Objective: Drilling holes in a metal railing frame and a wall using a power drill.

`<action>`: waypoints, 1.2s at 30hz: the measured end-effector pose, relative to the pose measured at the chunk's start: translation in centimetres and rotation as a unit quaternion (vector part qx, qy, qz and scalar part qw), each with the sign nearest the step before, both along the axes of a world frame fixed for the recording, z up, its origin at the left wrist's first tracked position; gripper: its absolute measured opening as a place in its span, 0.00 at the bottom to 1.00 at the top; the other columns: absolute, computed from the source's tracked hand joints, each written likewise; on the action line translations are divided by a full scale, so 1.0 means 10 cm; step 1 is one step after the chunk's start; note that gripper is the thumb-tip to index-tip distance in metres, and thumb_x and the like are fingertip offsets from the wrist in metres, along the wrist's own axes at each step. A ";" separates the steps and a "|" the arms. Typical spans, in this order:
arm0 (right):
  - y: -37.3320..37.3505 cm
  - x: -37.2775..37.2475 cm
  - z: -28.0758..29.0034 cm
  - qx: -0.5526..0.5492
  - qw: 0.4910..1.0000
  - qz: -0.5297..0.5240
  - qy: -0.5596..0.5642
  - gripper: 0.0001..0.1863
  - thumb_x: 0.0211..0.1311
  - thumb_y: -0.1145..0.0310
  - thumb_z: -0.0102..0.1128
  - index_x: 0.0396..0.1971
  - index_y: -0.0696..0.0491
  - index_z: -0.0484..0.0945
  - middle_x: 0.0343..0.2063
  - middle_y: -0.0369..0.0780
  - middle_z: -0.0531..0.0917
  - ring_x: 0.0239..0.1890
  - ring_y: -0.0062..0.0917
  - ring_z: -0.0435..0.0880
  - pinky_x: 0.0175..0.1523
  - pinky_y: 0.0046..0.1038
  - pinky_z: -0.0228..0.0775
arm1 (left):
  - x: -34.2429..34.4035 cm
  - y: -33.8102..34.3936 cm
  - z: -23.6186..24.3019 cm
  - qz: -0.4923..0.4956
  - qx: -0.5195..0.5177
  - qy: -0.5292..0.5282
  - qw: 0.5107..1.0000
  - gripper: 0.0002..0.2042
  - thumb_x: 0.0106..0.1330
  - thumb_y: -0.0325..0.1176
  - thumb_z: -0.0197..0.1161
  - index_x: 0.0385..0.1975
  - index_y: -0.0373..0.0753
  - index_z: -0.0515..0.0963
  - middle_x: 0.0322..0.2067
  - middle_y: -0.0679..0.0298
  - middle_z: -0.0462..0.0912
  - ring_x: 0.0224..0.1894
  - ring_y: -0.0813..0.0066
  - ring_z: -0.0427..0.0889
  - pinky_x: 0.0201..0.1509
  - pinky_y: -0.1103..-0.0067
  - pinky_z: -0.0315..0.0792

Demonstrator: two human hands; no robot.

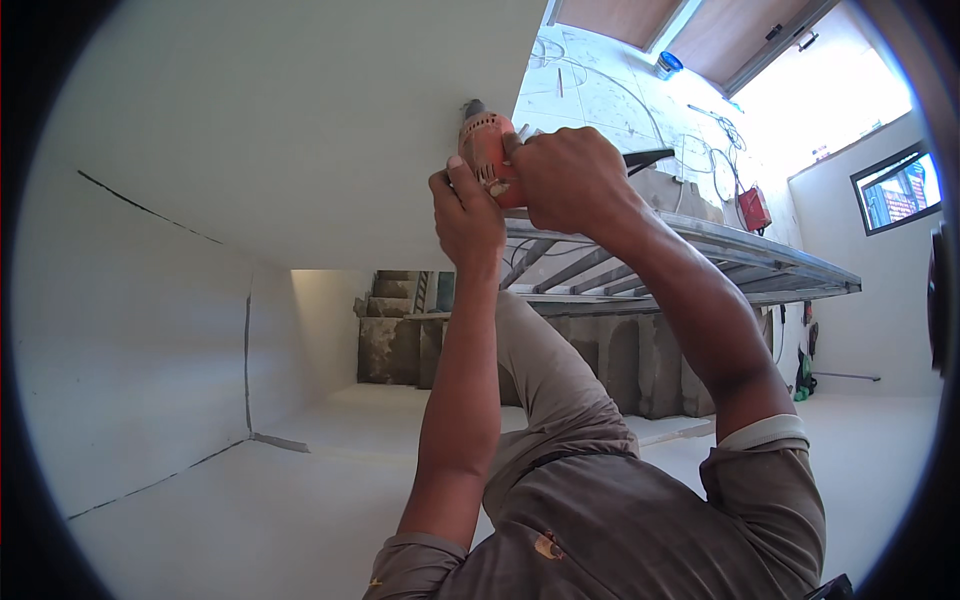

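A dusty orange-red power drill [485,155] is held up against the white wall [300,110], its dark grey chuck end touching the wall surface near the wall's edge. My left hand [468,212] supports the drill body from the near left side, thumb up along the casing. My right hand [572,180] is wrapped round the drill's rear and right side, fingers closed; the handle and trigger are hidden by it. The drill bit is hardly visible at the wall. Just beyond my right wrist a black bar-like piece [650,158] sticks out.
Below my right forearm runs a grey metal railing [720,262]. Bare concrete steps [650,365] lie under it. On the tiled floor [610,90] beyond are loose cables [715,150], a red box [755,208] and a blue bucket [668,65]. A framed window [900,190] is at right.
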State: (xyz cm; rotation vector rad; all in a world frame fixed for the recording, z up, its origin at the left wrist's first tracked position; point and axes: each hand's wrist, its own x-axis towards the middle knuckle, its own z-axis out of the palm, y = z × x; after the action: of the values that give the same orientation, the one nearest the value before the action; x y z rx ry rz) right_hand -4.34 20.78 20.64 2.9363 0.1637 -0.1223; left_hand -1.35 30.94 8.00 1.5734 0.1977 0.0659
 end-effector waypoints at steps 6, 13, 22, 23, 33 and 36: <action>0.00 0.01 0.02 -0.012 1.000 -0.004 0.003 0.13 0.49 0.67 0.75 0.33 0.57 0.87 0.25 0.43 0.89 0.32 0.35 0.92 0.37 0.33 0.85 | -0.02 0.02 0.11 -0.002 0.036 0.012 0.999 0.30 0.81 0.56 0.43 0.51 0.31 0.78 0.47 0.44 0.85 0.50 0.46 0.84 0.58 0.61 0.73; 0.03 0.01 0.01 -0.011 1.000 0.006 0.002 0.13 0.49 0.67 0.76 0.33 0.57 0.87 0.25 0.42 0.89 0.32 0.34 0.92 0.36 0.33 0.84 | 0.01 0.04 0.02 0.001 0.018 0.002 1.000 0.30 0.81 0.57 0.43 0.50 0.31 0.79 0.47 0.43 0.85 0.51 0.43 0.83 0.58 0.58 0.73; 0.02 0.06 0.06 -0.016 1.000 0.000 0.005 0.10 0.49 0.66 0.76 0.29 0.55 0.88 0.26 0.41 0.90 0.32 0.33 0.93 0.37 0.33 0.84 | 0.05 0.01 0.00 0.001 0.022 0.004 1.000 0.30 0.81 0.56 0.44 0.49 0.30 0.79 0.45 0.45 0.85 0.48 0.49 0.84 0.56 0.61 0.74; 0.02 0.05 0.06 -0.018 1.000 0.001 0.008 0.09 0.50 0.66 0.76 0.29 0.55 0.89 0.26 0.42 0.90 0.32 0.33 0.93 0.37 0.32 0.85 | 0.05 0.01 -0.01 0.001 0.023 0.004 1.000 0.30 0.81 0.56 0.44 0.49 0.30 0.79 0.45 0.45 0.85 0.48 0.49 0.84 0.56 0.61 0.74; 0.01 0.06 0.08 -0.019 1.000 -0.001 0.011 0.10 0.48 0.65 0.77 0.28 0.54 0.89 0.27 0.42 0.90 0.33 0.33 0.93 0.38 0.33 0.85 | 0.09 -0.01 -0.08 -0.022 0.028 0.012 0.999 0.29 0.82 0.56 0.42 0.49 0.32 0.78 0.45 0.48 0.85 0.48 0.50 0.83 0.54 0.60 0.75; 0.06 0.09 0.10 -0.027 0.999 0.005 0.026 0.09 0.48 0.66 0.77 0.28 0.53 0.89 0.27 0.42 0.90 0.33 0.34 0.93 0.39 0.33 0.85 | 0.23 -0.01 -0.27 -0.035 -0.050 0.032 0.998 0.28 0.82 0.54 0.45 0.46 0.29 0.79 0.38 0.54 0.84 0.40 0.64 0.82 0.47 0.68 0.76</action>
State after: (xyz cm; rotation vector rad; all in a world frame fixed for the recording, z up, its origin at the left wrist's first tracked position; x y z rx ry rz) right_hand -3.48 21.34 21.68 2.8787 0.1792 -0.1993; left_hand 0.98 30.81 5.25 1.4824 0.1940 -0.0480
